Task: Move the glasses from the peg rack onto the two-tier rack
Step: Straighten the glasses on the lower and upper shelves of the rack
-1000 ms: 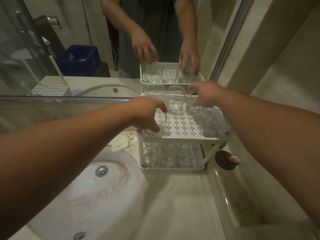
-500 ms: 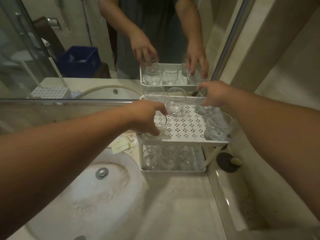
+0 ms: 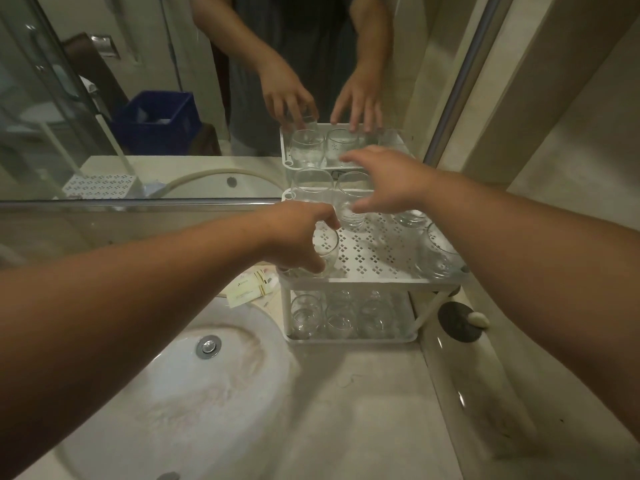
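Fingers [image 3: 320, 268] of the left hand [image 3: 294, 237] are curled round a clear glass [image 3: 325, 247] at the front-left corner of the top tier of the white two-tier rack [image 3: 374, 258]; glass base on or just above the perforated shelf, cannot tell which. Right hand [image 3: 388, 183] hovers over the back of the same tier, fingers spread and loose, gripping nothing, motion-blurred.

Top tier, other glasses: two along the back edge against the mirror, back-left glass [image 3: 311, 185] and back-middle glass [image 3: 353, 202], the latter just beside the right fingertips; one partly hidden under the right wrist [image 3: 410, 218]; one at the front-right corner [image 3: 440, 251], beside the right forearm.

Lower tier: row of glasses [image 3: 341, 315] packed side by side, exact count unclear.

Rack stands at the back-right corner of the stone countertop [image 3: 346, 427], touching the mirror [image 3: 173, 64]. Sink basin [image 3: 173, 393] to its left; small packets [image 3: 252, 287] lie between basin rim and rack.
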Available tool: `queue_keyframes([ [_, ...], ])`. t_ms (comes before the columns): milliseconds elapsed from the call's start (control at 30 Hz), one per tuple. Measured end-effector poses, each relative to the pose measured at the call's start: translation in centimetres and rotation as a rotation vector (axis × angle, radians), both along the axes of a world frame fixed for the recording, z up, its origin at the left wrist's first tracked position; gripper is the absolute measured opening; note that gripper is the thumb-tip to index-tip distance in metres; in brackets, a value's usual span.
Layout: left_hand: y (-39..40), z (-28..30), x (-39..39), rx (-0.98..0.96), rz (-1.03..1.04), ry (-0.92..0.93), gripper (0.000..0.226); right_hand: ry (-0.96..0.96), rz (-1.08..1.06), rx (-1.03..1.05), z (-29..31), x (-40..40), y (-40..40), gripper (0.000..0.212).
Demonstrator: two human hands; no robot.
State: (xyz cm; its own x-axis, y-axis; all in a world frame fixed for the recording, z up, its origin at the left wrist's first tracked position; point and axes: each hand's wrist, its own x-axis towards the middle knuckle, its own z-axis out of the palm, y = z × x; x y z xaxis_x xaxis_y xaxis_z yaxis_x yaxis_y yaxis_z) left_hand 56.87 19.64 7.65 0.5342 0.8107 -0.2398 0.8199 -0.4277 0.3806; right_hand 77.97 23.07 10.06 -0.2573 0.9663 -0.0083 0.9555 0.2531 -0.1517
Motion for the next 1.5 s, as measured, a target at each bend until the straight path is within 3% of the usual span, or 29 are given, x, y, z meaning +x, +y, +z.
queue_keyframes([
  [133,-0.3,0.0,-0.1,0.011,0.001,-0.006,0.070,-0.010,-0.024,0.005,-0.4,-2.7,0.5,0.094],
  [300,-0.5,-0.1,-0.2,0.009,0.007,-0.030,0.070,-0.053,-0.162,0.004,-0.9,-3.1,1.2,0.077],
  [500,-0.6,-0.1,-0.1,0.005,0.009,-0.024,0.071,-0.069,-0.180,-0.007,-1.3,-3.0,1.3,0.069],
  [1433,0.4,0.1,-0.2,-0.015,-0.032,0.024,0.078,-0.153,-0.139,-0.145,-0.4,-0.5,-3.9,0.073],
  [1500,1.1,0.7,-0.6,-0.025,-0.016,-0.046,0.079,-0.143,-0.143,-0.141,-0.5,-0.5,-4.1,0.073],
])
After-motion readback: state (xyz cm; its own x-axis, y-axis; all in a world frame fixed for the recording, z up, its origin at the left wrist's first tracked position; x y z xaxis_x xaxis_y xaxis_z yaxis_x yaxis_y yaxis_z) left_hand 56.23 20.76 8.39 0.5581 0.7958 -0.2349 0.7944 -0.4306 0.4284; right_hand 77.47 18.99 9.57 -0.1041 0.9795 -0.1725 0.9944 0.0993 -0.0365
